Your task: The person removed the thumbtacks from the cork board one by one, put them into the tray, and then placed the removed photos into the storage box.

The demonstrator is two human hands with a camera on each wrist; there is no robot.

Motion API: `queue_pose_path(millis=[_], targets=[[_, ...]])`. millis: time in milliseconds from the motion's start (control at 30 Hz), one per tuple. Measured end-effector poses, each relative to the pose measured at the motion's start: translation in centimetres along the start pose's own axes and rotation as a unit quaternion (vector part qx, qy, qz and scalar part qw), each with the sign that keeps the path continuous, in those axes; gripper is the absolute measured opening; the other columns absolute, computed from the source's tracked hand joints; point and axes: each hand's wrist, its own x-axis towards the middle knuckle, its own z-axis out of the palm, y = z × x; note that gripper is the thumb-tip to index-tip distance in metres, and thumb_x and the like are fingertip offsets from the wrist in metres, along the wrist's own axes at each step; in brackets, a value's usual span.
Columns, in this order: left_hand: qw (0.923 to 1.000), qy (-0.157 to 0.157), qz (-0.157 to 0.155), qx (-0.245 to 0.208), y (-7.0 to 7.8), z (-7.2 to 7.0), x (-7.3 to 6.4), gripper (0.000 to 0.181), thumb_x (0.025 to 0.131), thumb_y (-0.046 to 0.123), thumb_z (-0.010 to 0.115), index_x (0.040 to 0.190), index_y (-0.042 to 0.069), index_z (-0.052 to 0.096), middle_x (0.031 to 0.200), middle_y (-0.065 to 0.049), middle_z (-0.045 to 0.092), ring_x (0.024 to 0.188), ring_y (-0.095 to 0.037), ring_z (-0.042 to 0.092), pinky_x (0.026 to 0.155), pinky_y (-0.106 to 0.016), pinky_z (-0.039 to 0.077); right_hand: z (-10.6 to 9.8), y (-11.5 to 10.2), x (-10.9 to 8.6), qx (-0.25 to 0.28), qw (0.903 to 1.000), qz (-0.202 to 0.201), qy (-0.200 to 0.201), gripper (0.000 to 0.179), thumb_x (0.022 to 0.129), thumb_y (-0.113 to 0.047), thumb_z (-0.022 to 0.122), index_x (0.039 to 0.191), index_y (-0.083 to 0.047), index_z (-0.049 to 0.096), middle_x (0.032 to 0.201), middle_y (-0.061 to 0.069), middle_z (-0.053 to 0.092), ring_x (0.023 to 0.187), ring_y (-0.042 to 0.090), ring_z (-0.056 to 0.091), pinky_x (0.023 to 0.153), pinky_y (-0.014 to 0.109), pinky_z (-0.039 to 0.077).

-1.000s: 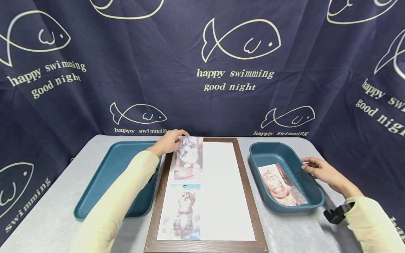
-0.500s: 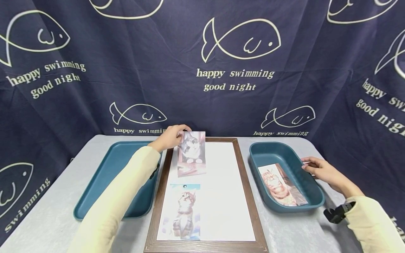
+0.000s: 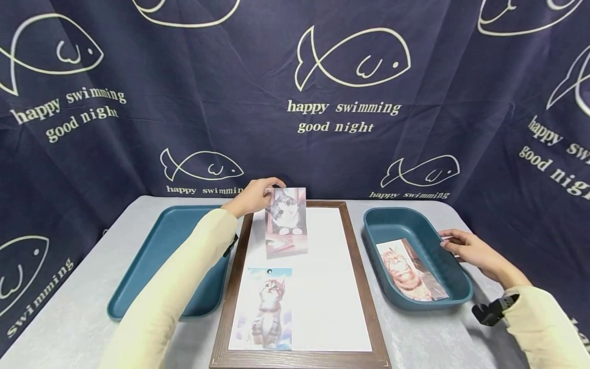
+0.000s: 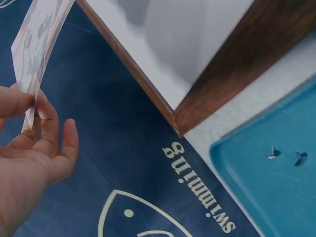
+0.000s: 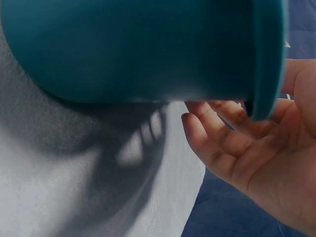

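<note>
Left hand (image 3: 252,196): thumb and fingers pinch grey-white cat-picture card (image 3: 287,218) over brown-framed white board (image 3: 332,287), near grey bench's (image 3: 430,338) far edge
Right hand (image 3: 475,254): fingers curl round teal plastic basin's (image 3: 397,221) rim
Navy cloth (image 3: 251,92): "happy swimming good night"

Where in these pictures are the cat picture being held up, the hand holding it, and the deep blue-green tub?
Held cat picture (image 3: 287,221): head view, middle of its printed face.
Left hand (image 3: 252,197): head view, back of the hand.
Deep tub (image 3: 400,230): head view, bare inside near its far end.
</note>
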Motion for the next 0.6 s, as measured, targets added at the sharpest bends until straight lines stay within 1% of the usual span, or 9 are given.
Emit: queue_pose_path(millis=[100,167,300,400,500,600], targets=[[1.0000,0.001,0.006,-0.001,0.6,0.1,0.3,0.043,0.082,-0.007,0.040,0.116,0.013,0.059,0.110,-0.009,0.058,0.061,-0.017,0.039,0.068,-0.028,0.037,0.0,0.0,0.0,0.001,1.0000,-0.006,-0.003,0.045,0.096,-0.017,0.042,0.127,0.014,0.035,0.114,0.031,0.052,0.088,0.010,0.057,0.072,0.038,0.049],[0.9999,0.004,0.013,0.001,0.9,0.2,0.5,0.043,0.082,-0.007,0.040,0.115,0.012,0.059,0.109,-0.010,0.059,0.063,-0.018,0.041,0.070,-0.029,0.037,-0.1,0.1,0.0,0.001,1.0000,-0.008,-0.001,0.043,0.096,-0.016,0.042,0.127,0.013,0.035,0.112,0.029,0.054,0.086,0.008,0.057,0.071,0.037,0.049],[0.9997,0.010,0.022,0.006,1.6,0.6,0.8,0.043,0.082,-0.006,0.041,0.115,0.012,0.060,0.107,-0.009,0.059,0.066,-0.018,0.042,0.072,-0.029,0.037,-0.3,0.1,0.0,0.000,0.9999,-0.017,0.002,0.041,0.095,-0.012,0.042,0.127,0.013,0.036,0.108,0.025,0.056,0.083,-0.002,0.054,0.069,0.034,0.049],[0.9995,0.013,0.029,0.003,2.1,0.9,1.1,0.043,0.081,-0.007,0.040,0.114,0.011,0.060,0.104,-0.009,0.059,0.059,-0.016,0.038,0.068,-0.028,0.036,-0.3,0.0,0.0,0.000,0.9998,-0.019,0.003,0.041,0.094,-0.010,0.043,0.127,0.013,0.036,0.108,0.025,0.056,0.081,-0.007,0.051,0.068,0.032,0.049],[0.9993,0.015,0.034,0.002,2.6,1.2,1.5,0.043,0.080,-0.007,0.040,0.114,0.011,0.060,0.098,-0.009,0.060,0.055,-0.014,0.033,0.066,-0.027,0.035,-0.3,0.1,0.1,-0.001,0.9998,-0.020,0.002,0.041,0.094,-0.010,0.043,0.127,0.013,0.035,0.110,0.029,0.054,0.081,-0.007,0.050,0.068,0.032,0.048],[0.9994,0.011,0.033,-0.002,3.1,1.5,1.8,0.044,0.080,-0.007,0.041,0.115,0.013,0.060,0.098,-0.008,0.059,0.055,-0.013,0.033,0.065,-0.026,0.034,-0.3,0.1,0.0,-0.002,0.9999,-0.016,0.004,0.041,0.093,-0.010,0.043,0.128,0.012,0.036,0.111,0.030,0.054,0.081,-0.007,0.051,0.068,0.032,0.048]])
